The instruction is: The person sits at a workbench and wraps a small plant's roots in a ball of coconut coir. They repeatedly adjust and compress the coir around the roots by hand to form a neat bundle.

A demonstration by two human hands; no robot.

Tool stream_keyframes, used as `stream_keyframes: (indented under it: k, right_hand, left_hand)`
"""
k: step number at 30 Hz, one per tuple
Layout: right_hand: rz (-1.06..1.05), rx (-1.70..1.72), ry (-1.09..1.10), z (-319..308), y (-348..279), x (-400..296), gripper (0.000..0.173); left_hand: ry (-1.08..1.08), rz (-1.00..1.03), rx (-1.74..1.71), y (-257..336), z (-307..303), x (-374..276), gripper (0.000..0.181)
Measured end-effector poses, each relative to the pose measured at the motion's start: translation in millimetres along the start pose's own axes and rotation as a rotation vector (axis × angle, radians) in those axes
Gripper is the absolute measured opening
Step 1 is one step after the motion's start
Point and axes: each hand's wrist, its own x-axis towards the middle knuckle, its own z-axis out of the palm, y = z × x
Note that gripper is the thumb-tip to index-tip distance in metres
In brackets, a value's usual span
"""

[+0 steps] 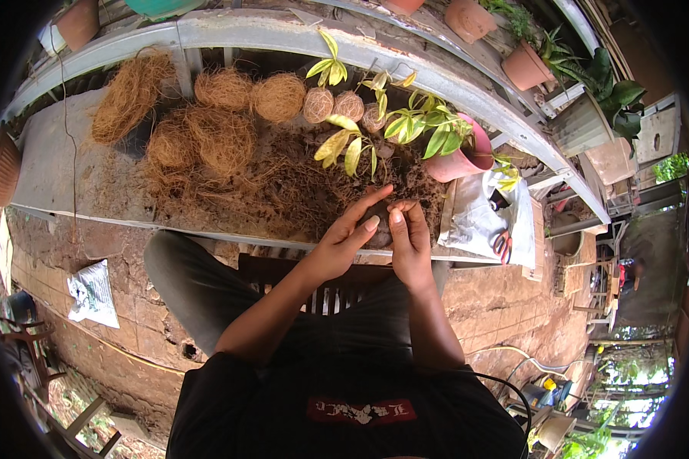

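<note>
Above the near edge of a soil-strewn bench, my left hand (343, 244) reaches in with thumb and fingers apart, curved beside a dark clump of soil (380, 232). On the clump's other side is my right hand (409, 241), its thumb and fingertips brought together. Whether anything thin sits in that pinch is too small to tell, and how firmly either hand bears on the clump is hidden. Just beyond lie loose dark soil and roots (304, 192), with yellow-green leafy cuttings (344, 146). Several string-wrapped balls (347, 106) stand in a row behind them.
Coconut fibre bundles (218, 137) cover the bench's left part. On the right, a pink pot (465, 152) lies tipped beside a white plastic sack (479, 212) with orange-handled scissors (502, 245) on it. A metal rail (344, 31) runs behind. Below is a wooden chair (327, 287).
</note>
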Motion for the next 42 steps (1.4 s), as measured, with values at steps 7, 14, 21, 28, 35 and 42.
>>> stream_keyframes:
  k: [7,14,21,28,35,42]
  right_hand:
    - [-0.062,-0.122,-0.043,6,0,-1,0.013]
    - [0.294,0.545,0.122,11,-7,4,0.022]
    - [0.209,0.305,0.042,3,-6,3,0.025]
    - [0.162,0.211,-0.219,-5,-16,-2,0.04]
    - [-0.032,0.01,-0.095,0,6,-9,0.031]
    - [-0.042,0.024,-0.008,9,3,-14,0.027]
  left_hand:
    - [0.038,-0.147,-0.168,-9,-10,-4,0.046]
    - [0.033,-0.176,-0.121,9,-3,-2,0.053]
    - [0.018,-0.046,0.009,-8,-6,0,0.041]
    - [0.008,-0.138,0.034,0,-5,-4,0.047]
    - [0.002,-0.096,0.122,2,-2,-5,0.044]
    - [0.019,-0.019,0.136,-6,0,-9,0.039]
